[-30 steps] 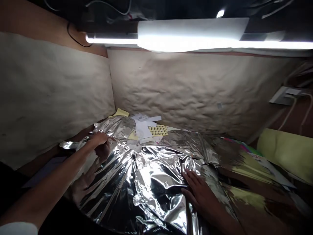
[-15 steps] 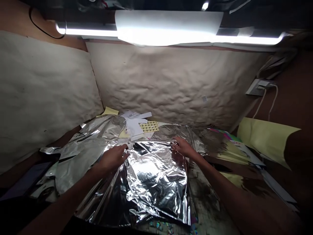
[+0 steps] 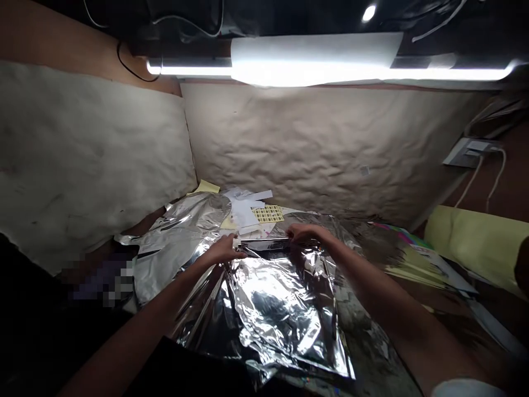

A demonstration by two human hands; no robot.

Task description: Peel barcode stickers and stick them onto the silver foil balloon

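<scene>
A shiny silver foil sheet point(image 3: 285, 309), creased all over, lies in front of me on the table. My left hand point(image 3: 223, 250) is closed at its far left corner, thumb on the near side and fingers by the far edge. At the same far edge, further right, my right hand point(image 3: 306, 232) has its fingers curled tightly round the foil. Between the two hands runs a narrow, straight strip of the edge. My right fingertips are partly hidden from view.
More silver foil point(image 3: 165, 259) spreads on the left. White paper scraps point(image 3: 243, 212) and a yellow printed sticker sheet point(image 3: 268, 213) lie behind the hands. Yellow sheets point(image 3: 417, 267) and a curled yellow paper point(image 3: 475, 242) are at the right. A lit tube lamp point(image 3: 446, 74) hangs above.
My right hand has moved left along the far edge, closer to my left hand, and its fingers are more curled. The camera view has turned a little left.
</scene>
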